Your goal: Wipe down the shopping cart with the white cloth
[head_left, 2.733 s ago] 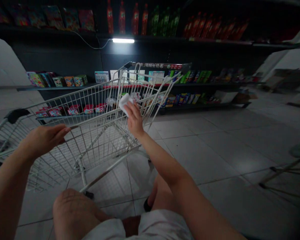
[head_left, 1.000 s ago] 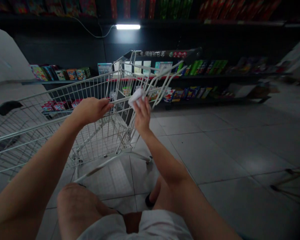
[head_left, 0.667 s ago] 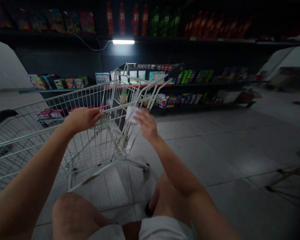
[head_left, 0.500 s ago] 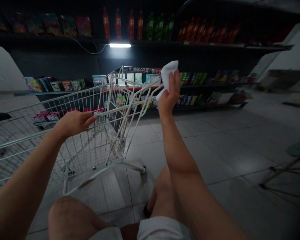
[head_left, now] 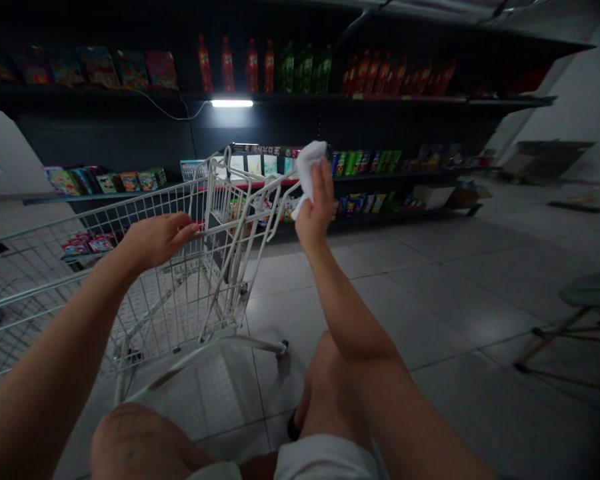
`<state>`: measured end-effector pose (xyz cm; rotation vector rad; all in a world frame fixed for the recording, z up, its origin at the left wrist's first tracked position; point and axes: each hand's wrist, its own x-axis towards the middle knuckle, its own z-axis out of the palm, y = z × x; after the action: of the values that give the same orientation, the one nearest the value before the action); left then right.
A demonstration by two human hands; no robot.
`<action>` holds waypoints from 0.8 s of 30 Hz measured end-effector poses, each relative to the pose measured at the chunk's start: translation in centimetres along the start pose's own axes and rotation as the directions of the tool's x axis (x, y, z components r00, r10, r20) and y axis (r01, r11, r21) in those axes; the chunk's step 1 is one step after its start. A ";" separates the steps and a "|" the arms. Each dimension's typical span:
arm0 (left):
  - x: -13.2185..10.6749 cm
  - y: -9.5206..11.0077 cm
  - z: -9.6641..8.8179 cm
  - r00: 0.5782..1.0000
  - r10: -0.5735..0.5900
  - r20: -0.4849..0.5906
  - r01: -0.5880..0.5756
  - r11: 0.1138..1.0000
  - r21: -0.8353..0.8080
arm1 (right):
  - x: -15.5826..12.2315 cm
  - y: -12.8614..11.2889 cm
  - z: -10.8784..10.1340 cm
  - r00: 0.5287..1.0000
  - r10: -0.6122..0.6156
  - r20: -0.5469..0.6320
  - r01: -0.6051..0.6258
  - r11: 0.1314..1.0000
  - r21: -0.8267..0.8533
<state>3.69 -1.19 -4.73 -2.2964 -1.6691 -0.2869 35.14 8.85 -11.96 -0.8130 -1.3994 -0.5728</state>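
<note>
So closest in, you've got bare legs [head_left: 135,440] and pale shorts [head_left: 325,457] at the bottom, the person sitting right beside a wire shopping cart [head_left: 219,243]. Left hand [head_left: 157,240] is laid over the cart's near top rail, palm down, fingers close together and only loosely bent, so about half open. Can't really tell if it's properly gripping or just resting, the underside is hidden.

Right hand [head_left: 316,207] is further out, raised, with the fingers pretty much straight and pointing up. It's got a bunched white cloth [head_left: 310,163] pinched between fingers and thumb, some of it poking out below by the thumb. The cloth overlaps the right end of the cart's dark handle [head_left: 263,149]; whether it's actually touching, I can't say from this angle.

Off to the right there's a stool [head_left: 593,290] with a greenish seat. Behind everything is a dark shelf unit: small packs low down, a lit tube [head_left: 232,103] mid-way, then red bottles [head_left: 227,67] and green bottles [head_left: 305,67] up top.
</note>
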 end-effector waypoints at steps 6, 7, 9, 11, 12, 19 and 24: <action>5.1 5.8 0.9 0.984 0.148 0.095 -0.144 0.988 -0.053 | -9.5 -5.4 3.6 0.952 -0.070 0.297 0.027 0.989 0.147; 5.5 6.1 1.1 0.978 0.167 0.127 -0.159 0.985 -0.068 | -12.3 -5.8 3.9 0.942 -0.081 0.327 0.028 0.986 0.166; 5.9 6.1 1.4 0.969 0.200 0.147 -0.184 0.976 -0.114 | -17.7 -6.1 4.3 0.920 -0.079 0.383 0.009 0.984 0.181; 6.0 5.9 1.6 0.969 0.206 0.134 -0.187 0.972 -0.143 | -22.8 -6.2 4.7 0.884 -0.053 0.464 -0.037 0.982 0.184; 6.0 5.8 1.7 0.971 0.201 0.127 -0.184 0.973 -0.137 | -25.1 -6.3 4.8 0.857 -0.033 0.513 -0.073 0.980 0.186; 6.1 6.4 1.5 0.978 0.161 0.132 -0.143 0.981 -0.131 | -36.9 -7.1 1.8 0.644 -0.199 0.739 -0.183 0.898 0.401; 6.2 5.9 1.8 0.976 0.186 0.116 -0.166 0.972 -0.165 | -35.5 -9.7 0.0 0.696 -0.182 0.695 -0.237 0.855 0.462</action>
<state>11.17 3.29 -5.02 -2.6108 -1.5350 -0.2389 23.73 -1.08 -45.48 -0.6162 -2.1410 0.2327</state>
